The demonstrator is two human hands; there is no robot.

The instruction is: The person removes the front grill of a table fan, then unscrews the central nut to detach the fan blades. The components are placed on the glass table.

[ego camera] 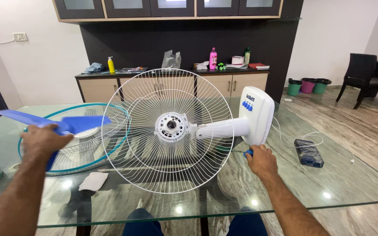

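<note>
White rear fan guard [168, 131] stands upright near the middle of the glass table [351, 183], bare motor hub [171, 126] facing the camera, white neck running back to the base panel [257, 114] with blue buttons. Left hand [42, 142] held up to the left of the guard, fingers closed around the hub of the blue fan blade [62, 123], blade clear of the table and not touching the guard. Right hand [261, 161] low beside the base panel, fingers wrapped on a blue-handled screwdriver [241, 152], shaft pointing in toward the guard's lower rim. Judgement: to handle this well, keep the blade gripped at its hub rather than a vane, hold it square to the shaft, and steady the base so the upright guard does not tip on slick glass. Front guard with teal rim [73, 140] lies flat on the table behind the left hand; a white cloth [93, 181] in front of it; a dark blue packet [309, 153] and white power cord [302, 136] to the right. Beyond: dark sideboard [171, 81] with bottles and clutter, wall cabinets above, three small bins [308, 86], dark chair [364, 78], marble floor.
</note>
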